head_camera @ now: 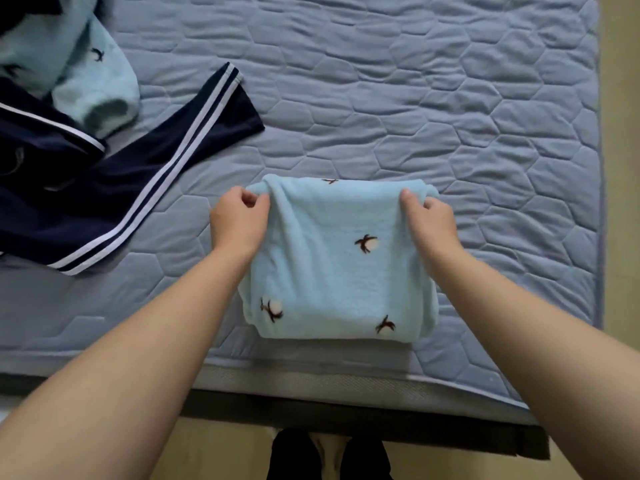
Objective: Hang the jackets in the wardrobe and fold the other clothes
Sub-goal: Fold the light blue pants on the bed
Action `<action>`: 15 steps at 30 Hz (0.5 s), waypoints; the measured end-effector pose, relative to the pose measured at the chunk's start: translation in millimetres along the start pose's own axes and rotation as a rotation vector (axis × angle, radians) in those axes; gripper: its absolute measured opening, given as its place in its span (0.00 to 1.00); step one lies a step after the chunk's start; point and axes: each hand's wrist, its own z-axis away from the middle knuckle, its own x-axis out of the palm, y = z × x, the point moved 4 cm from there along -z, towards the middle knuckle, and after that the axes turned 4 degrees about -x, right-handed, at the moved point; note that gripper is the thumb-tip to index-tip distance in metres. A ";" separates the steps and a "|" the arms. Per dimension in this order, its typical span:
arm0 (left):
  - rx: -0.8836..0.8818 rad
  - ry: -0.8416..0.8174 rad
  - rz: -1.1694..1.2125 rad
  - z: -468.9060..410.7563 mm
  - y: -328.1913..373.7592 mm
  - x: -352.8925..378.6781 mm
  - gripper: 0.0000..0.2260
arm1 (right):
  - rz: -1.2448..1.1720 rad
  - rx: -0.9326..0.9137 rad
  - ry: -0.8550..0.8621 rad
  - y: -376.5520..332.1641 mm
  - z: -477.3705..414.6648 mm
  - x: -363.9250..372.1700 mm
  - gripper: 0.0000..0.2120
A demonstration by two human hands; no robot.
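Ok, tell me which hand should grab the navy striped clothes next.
Left. The left hand pinches the blue garment on the side nearest the navy striped clothes; the right hand would probably have to cross over.

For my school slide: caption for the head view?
Left hand and right hand pinch a folded light-blue garment on the bed.
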 end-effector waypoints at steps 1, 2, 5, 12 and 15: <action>0.015 0.008 -0.002 -3.6 3.5 -0.7 0.09 | -0.020 0.010 0.027 -1.7 -5.9 0.7 0.19; 0.027 -0.008 -0.004 -5.7 5.7 -0.4 0.10 | -0.049 0.017 0.052 -2.2 -9.2 0.7 0.18; 0.032 -0.194 -0.050 -3.4 10.1 12.6 0.17 | -0.152 -0.004 0.096 -1.4 -10.1 1.9 0.16; 0.010 -0.016 -0.008 -17.0 0.8 -2.4 0.04 | -0.179 -0.053 0.083 -7.8 -4.8 6.1 0.16; 0.004 -0.093 -0.016 -20.2 -13.8 -2.4 0.06 | -0.178 -0.037 0.083 -6.0 -6.7 5.9 0.12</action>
